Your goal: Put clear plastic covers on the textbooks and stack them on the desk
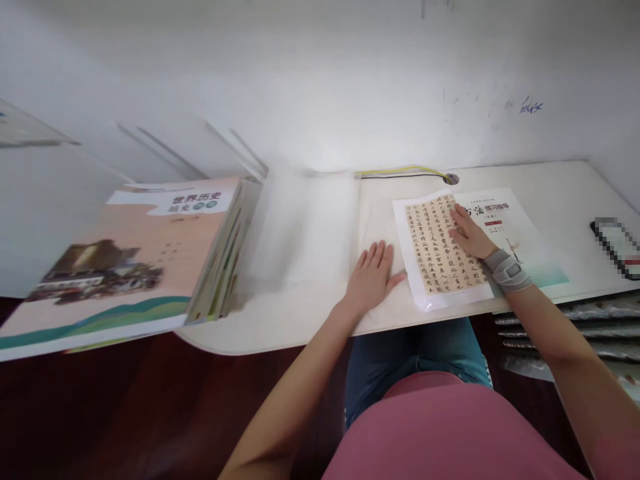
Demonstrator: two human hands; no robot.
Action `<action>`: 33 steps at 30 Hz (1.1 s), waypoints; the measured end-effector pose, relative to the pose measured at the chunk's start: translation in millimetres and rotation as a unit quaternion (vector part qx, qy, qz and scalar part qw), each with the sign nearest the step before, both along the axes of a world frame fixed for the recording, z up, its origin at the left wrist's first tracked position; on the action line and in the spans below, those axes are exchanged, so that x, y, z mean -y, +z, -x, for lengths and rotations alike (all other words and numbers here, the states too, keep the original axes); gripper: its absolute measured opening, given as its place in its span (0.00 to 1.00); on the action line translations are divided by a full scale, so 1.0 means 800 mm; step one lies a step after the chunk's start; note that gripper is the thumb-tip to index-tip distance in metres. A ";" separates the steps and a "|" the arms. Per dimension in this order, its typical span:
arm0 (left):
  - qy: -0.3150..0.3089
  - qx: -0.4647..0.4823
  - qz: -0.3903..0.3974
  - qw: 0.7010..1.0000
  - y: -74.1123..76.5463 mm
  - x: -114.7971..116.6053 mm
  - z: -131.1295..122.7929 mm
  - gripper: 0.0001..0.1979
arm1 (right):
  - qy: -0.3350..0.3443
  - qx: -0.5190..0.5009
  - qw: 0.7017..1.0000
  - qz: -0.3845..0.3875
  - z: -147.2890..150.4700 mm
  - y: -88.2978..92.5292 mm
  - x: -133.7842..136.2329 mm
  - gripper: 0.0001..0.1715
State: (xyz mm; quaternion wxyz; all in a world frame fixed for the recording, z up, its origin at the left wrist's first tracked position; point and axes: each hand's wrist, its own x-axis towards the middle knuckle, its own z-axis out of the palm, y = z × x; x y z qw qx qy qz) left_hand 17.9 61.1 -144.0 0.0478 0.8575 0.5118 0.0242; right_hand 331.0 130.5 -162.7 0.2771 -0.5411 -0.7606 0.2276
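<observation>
My left hand point(373, 277) lies palm down on the white desk point(295, 327), fingers stretched out and holding nothing. It rests between a translucent plastic sheet point(305, 227) and a calligraphy book point(525, 247). My right hand point(473, 235), with a grey band on its wrist, is spread across the book, pressing on a tan panel point(435, 253) covered in columns of handwritten characters. Clear plastic film shows along that panel's left and lower edges. Part of the book's white and green cover is hidden beneath my right hand and wrist.
A thick stack of books point(135, 253) with a pink history book on top stands at the left, overhanging the desk's front edge. A phone point(617, 247), partly pixelated, lies at the right. Yellow and black cables point(410, 169) run along the wall into a desk hole.
</observation>
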 end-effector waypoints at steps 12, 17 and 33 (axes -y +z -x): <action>-0.022 0.021 0.023 0.999 0.005 0.005 -0.002 0.46 | -0.017 -0.028 0.998 0.049 0.001 0.009 -0.001 0.52; -0.017 0.022 0.025 0.999 0.008 0.006 -0.004 0.47 | -0.036 -0.023 0.998 0.045 0.016 0.005 -0.001 0.49; -0.021 0.020 0.027 0.999 0.007 0.005 -0.005 0.46 | 0.013 0.038 0.998 0.041 0.007 0.015 0.028 0.52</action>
